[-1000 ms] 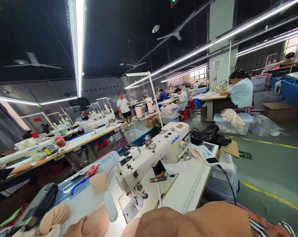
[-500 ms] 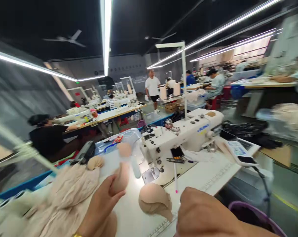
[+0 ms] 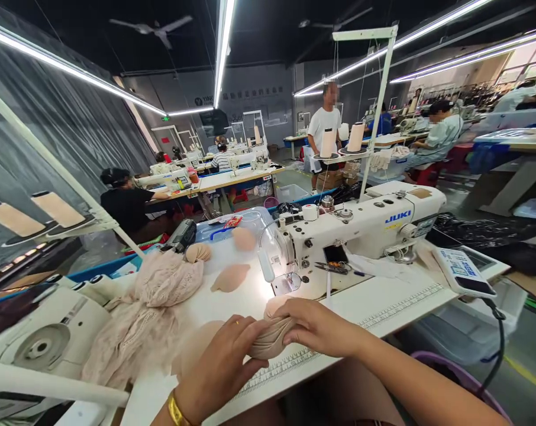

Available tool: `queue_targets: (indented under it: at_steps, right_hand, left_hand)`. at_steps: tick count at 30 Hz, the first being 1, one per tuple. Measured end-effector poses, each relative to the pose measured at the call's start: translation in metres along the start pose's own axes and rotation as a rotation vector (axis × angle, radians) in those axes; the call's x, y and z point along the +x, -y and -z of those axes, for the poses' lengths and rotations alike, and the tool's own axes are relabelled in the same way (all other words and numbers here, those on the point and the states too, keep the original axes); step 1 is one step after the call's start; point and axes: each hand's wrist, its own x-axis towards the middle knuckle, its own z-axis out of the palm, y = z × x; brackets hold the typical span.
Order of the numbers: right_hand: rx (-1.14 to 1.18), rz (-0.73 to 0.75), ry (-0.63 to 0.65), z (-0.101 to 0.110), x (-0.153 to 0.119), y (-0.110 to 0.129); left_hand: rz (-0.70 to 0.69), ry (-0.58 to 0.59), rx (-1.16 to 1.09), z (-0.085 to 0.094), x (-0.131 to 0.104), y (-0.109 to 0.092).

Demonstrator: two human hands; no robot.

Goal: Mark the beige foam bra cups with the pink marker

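Both hands meet over the front edge of the white sewing table (image 3: 374, 302). A stack of beige fabric pieces (image 3: 272, 338) is held between them; its layered edges show. My left hand (image 3: 226, 355), with a gold bracelet at the wrist, wraps the stack's left side. Fingers and thumb of my right hand (image 3: 315, 325) pinch its right side. Just behind the fingers, another beige piece (image 3: 277, 306) is partly hidden. A flat beige piece (image 3: 231, 277) lies near the lit needle area of the white sewing machine (image 3: 339, 222).
Lace fabric (image 3: 161, 284) is heaped at the left, beside another machine (image 3: 50, 337). Scissors (image 3: 331, 268) lie by the machine base. A control panel (image 3: 463, 271) sits at the right. A standing person (image 3: 325, 124) and seated workers are farther back.
My hands have come together around the fabric stack, the right moving in from the right. A beige piece now lies flat near the needle area. The camera view has shifted.
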Motion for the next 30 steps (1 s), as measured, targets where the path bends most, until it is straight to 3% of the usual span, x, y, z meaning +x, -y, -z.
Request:
queue_targets:
  at_steps: [7,11,16,21,27,30]
  right_hand:
    - [0.237,-0.252,-0.167,-0.022,-0.021,-0.023]
    - [0.429,-0.356,-0.241,-0.026,-0.030,-0.036]
    - [0.520,-0.461,-0.362,-0.026,-0.032,-0.048]
    - [0.473,-0.454,-0.413,-0.022,-0.029,-0.052]
    - [0.435,-0.441,-0.443,-0.016,-0.027,-0.054]
    - [0.448,-0.452,-0.456,-0.016,-0.027,-0.054]
  left_hand:
    - [0.495,-0.007,-0.464,-0.022,-0.008,0.013]
    - [0.575,-0.094,-0.681,-0.026,-0.016,0.020]
    - [0.628,-0.214,-0.767,-0.036,-0.020,0.019]
    - [0.586,-0.327,-0.734,-0.034,-0.017,0.016]
    - [0.257,-0.440,-0.486,-0.012,-0.017,0.011]
    - [0.211,-0.475,-0.434,-0.005,-0.020,0.011]
